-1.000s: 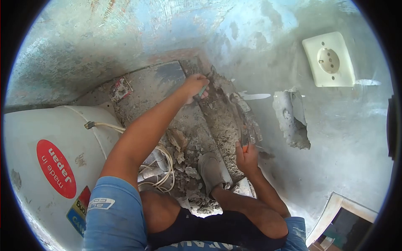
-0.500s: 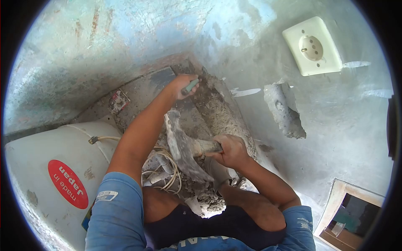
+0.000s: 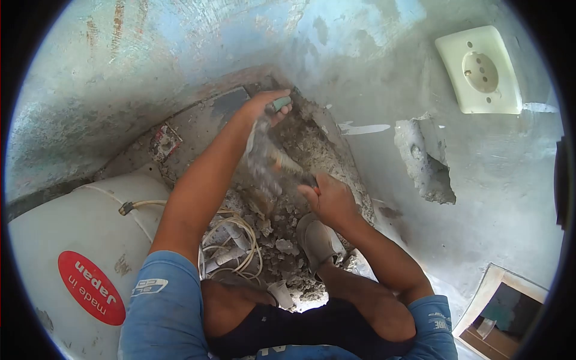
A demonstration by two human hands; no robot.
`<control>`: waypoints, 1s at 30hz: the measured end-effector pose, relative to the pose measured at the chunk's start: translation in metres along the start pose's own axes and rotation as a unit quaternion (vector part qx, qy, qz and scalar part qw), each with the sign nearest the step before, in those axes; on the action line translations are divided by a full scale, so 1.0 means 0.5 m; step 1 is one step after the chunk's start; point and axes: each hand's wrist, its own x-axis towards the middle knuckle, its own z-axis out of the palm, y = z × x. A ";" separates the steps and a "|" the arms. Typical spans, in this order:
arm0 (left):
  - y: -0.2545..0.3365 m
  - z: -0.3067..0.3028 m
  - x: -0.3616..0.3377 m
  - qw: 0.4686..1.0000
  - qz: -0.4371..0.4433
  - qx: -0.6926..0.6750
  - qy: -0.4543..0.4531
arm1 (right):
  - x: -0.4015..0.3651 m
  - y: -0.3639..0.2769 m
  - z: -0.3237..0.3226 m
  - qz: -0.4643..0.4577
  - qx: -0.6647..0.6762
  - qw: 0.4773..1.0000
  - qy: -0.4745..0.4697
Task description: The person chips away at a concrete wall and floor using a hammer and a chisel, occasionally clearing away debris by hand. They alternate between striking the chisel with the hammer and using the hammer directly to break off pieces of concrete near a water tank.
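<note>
Swung toward chisel (image 3: 277, 105) since earlier frame: hammer (image 3: 263, 157), blurred mid-strike.
Grip of right hand (image 3: 329, 201) clenched on hammer handle; grip of left hand (image 3: 259, 109) wrapped round chisel at far end of broken wall channel (image 3: 315, 150).

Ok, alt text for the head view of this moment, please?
The person's left hand holds a green-handled chisel to a broken grey wall base while the right hand grips a motion-blurred hammer above loose grey rubble. A white wall socket sits upper right, a white tank lower left.
</note>
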 end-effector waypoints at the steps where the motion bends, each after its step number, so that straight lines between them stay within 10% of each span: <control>1: 0.000 0.002 -0.008 0.999 0.033 0.011 -0.017 | 0.006 0.001 -0.001 0.043 0.003 0.999 -0.023; 6: 0.001 0.000 -0.003 0.997 0.046 -0.052 -0.033 | -0.003 -0.061 -0.061 -0.001 0.051 0.999 0.001; 9: -0.003 -0.003 0.000 0.999 0.030 -0.042 -0.017 | 0.000 -0.122 -0.111 -0.257 0.027 0.962 0.084; 13: -0.010 0.011 -0.018 0.996 0.060 -0.068 0.003 | 0.026 -0.061 -0.034 -0.259 0.017 0.958 0.122; 15: -0.012 0.011 -0.024 0.992 0.106 -0.063 -0.007 | 0.041 -0.024 -0.013 0.093 -0.042 0.993 -0.058; 24: -0.008 -0.004 0.007 0.998 0.050 -0.048 -0.006 | -0.007 -0.068 -0.063 -0.209 0.028 0.975 0.066; 25: -0.005 -0.018 0.007 0.999 0.028 -0.022 -0.031 | 0.001 -0.046 -0.044 -0.210 0.026 0.975 0.072; 27: 0.002 -0.014 0.002 0.998 0.013 0.016 -0.060 | 0.027 -0.012 -0.022 0.102 -0.014 0.993 -0.062; 30: -0.027 -0.001 0.006 0.997 0.044 -0.060 -0.004 | 0.001 -0.084 -0.050 0.009 0.035 0.999 -0.038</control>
